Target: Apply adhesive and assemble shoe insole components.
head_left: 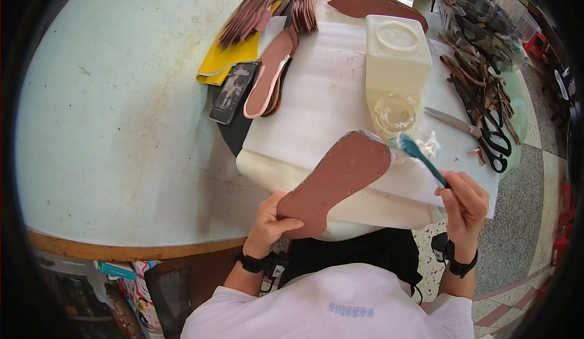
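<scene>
My left hand [271, 221] is closed round the narrow lower end of a reddish-brown insole [340, 178], thumb on top. The insole tilts up to the right, and its wide end carries whitish smears along the edge. Between the fingers of my right hand [463, 202] is the handle of a teal toothbrush [423, 158]. Its bristle head lies at the insole's upper right edge; whether they touch I cannot tell. Just behind stands a cream plastic container [398, 59], cut open at its near end, with pale glue-like stuff inside. A whitish clump [429, 146] sits beside the brush head.
Scissors [474, 132] lie to the right, near leather scraps [480, 83]. At the back are stacked brown insoles [377, 1] and bundled pink-brown pieces [304, 7]. A phone [234, 92], a yellow sheet [228, 56] and more insoles [271, 74] lie left of the white sheet [304, 95].
</scene>
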The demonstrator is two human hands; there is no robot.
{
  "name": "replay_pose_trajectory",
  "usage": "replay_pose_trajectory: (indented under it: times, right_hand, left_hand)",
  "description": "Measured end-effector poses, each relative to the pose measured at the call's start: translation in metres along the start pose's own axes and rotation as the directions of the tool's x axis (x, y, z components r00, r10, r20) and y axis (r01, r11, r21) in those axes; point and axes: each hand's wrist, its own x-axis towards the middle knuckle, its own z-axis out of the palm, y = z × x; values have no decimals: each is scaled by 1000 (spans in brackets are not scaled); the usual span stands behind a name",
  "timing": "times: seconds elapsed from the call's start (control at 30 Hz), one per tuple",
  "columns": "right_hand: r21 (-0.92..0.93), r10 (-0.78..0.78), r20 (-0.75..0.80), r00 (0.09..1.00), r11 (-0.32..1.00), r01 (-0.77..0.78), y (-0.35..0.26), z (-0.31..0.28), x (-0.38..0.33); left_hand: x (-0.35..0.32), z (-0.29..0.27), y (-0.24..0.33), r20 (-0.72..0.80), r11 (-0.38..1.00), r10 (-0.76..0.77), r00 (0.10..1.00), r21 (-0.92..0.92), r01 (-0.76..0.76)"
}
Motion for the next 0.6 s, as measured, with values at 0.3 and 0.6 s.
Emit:
replay_pose_trajectory:
  times: [0.3, 0.6]
  right_hand:
    - [-20, -10, 156, 988, 1000, 14, 13, -12, -11]
    - [-283, 38, 61, 997, 959, -19, 35, -9, 8]
  left_hand:
    - [6, 1, -2, 2, 985, 1, 1000, -171, 0]
    - [12, 5, 9, 187, 806, -76, 980, -567, 170]
